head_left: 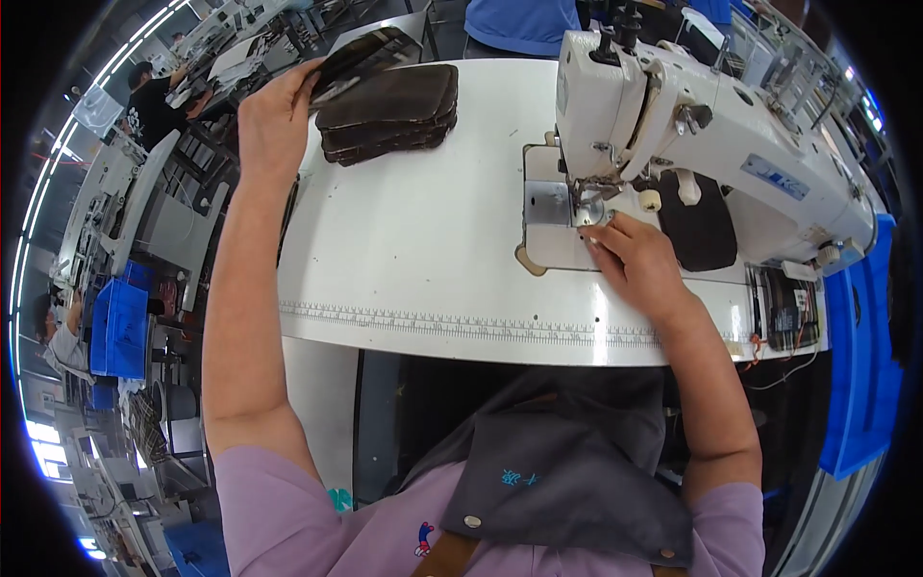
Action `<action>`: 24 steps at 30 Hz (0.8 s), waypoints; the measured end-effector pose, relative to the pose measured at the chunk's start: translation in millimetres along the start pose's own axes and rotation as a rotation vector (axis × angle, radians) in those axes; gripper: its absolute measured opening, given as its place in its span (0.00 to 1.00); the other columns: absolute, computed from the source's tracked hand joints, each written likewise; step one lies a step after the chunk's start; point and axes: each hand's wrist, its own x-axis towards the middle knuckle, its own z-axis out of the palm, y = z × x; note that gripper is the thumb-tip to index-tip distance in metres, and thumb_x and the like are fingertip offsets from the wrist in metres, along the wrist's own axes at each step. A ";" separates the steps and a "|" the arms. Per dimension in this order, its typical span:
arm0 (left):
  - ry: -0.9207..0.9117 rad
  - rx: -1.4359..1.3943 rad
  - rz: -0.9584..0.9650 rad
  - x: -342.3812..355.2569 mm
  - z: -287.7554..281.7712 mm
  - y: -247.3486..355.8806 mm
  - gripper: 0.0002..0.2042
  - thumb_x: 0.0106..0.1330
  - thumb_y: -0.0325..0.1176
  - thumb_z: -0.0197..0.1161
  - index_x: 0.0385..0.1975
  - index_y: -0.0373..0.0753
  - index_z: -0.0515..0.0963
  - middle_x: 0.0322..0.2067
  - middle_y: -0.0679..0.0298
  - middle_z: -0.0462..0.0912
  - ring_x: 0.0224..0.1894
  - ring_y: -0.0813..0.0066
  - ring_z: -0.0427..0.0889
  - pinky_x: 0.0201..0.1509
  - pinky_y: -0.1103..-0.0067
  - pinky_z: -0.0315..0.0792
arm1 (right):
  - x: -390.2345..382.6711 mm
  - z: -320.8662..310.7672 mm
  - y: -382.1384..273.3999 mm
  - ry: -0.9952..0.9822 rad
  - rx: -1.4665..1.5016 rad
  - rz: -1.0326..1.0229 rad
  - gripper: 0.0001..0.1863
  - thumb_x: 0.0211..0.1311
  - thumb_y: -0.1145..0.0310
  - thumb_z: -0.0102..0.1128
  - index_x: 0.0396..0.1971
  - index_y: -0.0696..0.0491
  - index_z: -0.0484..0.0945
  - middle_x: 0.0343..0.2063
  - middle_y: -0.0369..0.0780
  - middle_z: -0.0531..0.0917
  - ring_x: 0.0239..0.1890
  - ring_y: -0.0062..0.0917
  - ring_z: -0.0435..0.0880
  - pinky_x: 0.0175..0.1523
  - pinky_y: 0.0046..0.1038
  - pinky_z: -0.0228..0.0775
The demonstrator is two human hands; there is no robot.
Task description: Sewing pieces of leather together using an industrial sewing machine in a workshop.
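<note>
My left hand [274,130] pinches a dark brown, glossy panel [363,58], raised and tilted at the upper left edge of the white table [413,231]. Just below and right of it lies a stack [385,111] of similar dark brown pieces. My right hand [630,260] is at the white sewing machine [716,144], its fingertips bent together on the metal plate [548,202] by the presser foot; I cannot make out whether they hold anything. Another dark piece [697,226] lies under the machine's arm, beyond my right hand.
A blue crate [846,356] stands beside the table's right end, near some dark items [788,308] with cords. On the left are other workstations, blue bins [120,327] and seated people [149,106]. A person in blue [519,24] is beyond the table's far edge.
</note>
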 end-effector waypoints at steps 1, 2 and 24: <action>0.025 -0.076 0.021 5.3 16.4 -9.5 0.12 0.73 0.28 0.62 0.53 0.43 0.85 0.44 0.53 0.89 0.46 0.52 0.88 0.48 0.72 0.81 | -0.9 -0.2 1.1 -0.005 0.004 0.009 0.08 0.64 0.70 0.67 0.42 0.50 0.87 0.29 0.40 0.79 0.31 0.38 0.83 0.36 0.41 0.75; 0.035 -0.091 0.043 6.7 31.3 -19.4 0.14 0.73 0.27 0.62 0.55 0.44 0.85 0.48 0.54 0.88 0.50 0.52 0.87 0.55 0.69 0.80 | -0.3 -0.6 0.3 0.003 0.004 0.002 0.08 0.64 0.70 0.67 0.42 0.50 0.87 0.29 0.40 0.79 0.31 0.38 0.83 0.36 0.41 0.75; -0.383 -0.693 0.384 -101.6 125.7 265.2 0.07 0.63 0.28 0.72 0.40 0.39 0.86 0.43 0.63 0.91 0.43 0.62 0.89 0.49 0.70 0.81 | -75.9 -39.9 -25.5 0.093 -0.051 -0.012 0.06 0.55 0.68 0.68 0.34 0.50 0.85 0.26 0.36 0.77 0.29 0.31 0.82 0.35 0.35 0.73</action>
